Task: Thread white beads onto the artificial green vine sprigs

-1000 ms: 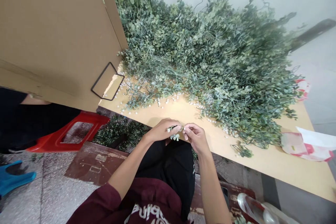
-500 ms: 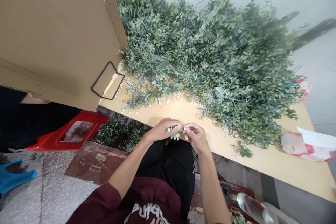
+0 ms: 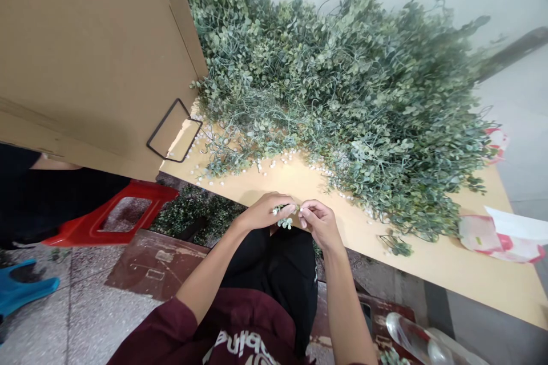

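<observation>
Two hands: I have the person's left hand [image 3: 268,211] and right hand [image 3: 320,223] close together, just above the near edge of the board, with their fingertips meeting.
Fingers: both sets are curled and closed in a pinch on a small leafy sprig [image 3: 285,221]. The exact hold on its stem is too small for me to read from here.
Sprig: it sits between the fingertips, its pale leaves hanging just below them. I judge that the close two-handed pinch is needed to control so thin a stem.
Beyond the fingers: small white beads [image 3: 259,166] lie scattered along the edge of a large heap of green leafy sprays [image 3: 342,97], on a pale wooden board [image 3: 462,262].
Left of the fingers: a cardboard sheet [image 3: 85,57] stands over the board, with a black wire frame [image 3: 173,131] at its corner. A red plastic stool [image 3: 115,219] sits lower down.
Under the fingers: the person's black trousers [image 3: 274,279] and maroon sweatshirt [image 3: 240,325].
Right of the fingers: a pink-and-white plastic bag [image 3: 500,239] on the board, and a clear plastic bottle [image 3: 411,339] below it.
</observation>
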`<state>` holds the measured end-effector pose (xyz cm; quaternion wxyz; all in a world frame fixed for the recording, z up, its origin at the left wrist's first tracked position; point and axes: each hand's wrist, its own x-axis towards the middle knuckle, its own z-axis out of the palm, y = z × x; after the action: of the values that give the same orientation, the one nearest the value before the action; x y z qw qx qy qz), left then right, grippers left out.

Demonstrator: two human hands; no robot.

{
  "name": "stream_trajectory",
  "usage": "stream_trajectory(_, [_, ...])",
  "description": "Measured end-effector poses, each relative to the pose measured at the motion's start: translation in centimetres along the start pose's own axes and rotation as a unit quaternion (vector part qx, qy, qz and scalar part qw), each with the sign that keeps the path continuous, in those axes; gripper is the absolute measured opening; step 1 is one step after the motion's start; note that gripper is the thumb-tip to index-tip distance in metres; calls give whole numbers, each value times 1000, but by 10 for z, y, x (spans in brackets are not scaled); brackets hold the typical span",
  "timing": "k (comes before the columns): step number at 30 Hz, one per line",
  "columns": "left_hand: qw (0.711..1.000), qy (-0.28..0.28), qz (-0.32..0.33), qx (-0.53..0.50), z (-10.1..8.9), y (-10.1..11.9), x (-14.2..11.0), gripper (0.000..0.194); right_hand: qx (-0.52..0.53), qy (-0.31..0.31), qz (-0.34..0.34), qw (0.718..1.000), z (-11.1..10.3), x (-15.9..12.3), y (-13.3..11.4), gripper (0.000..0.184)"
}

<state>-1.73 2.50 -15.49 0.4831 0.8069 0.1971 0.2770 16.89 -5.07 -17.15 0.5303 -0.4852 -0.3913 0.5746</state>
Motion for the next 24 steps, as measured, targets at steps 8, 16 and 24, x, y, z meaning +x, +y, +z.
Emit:
stream_trajectory(8, [1000, -9, 0, 5, -1, -1, 0, 43, -1, 1, 8, 1000, 2, 0, -3, 17])
stream_trajectory(16, [1000, -23, -2, 14, -2, -1, 1, 47, -6, 3, 14, 1000, 1, 0, -2, 17])
stream_trajectory(24, [999, -23, -6, 34, 0, -6, -1, 46, 0, -8, 13, 1000, 0, 1, -2, 13])
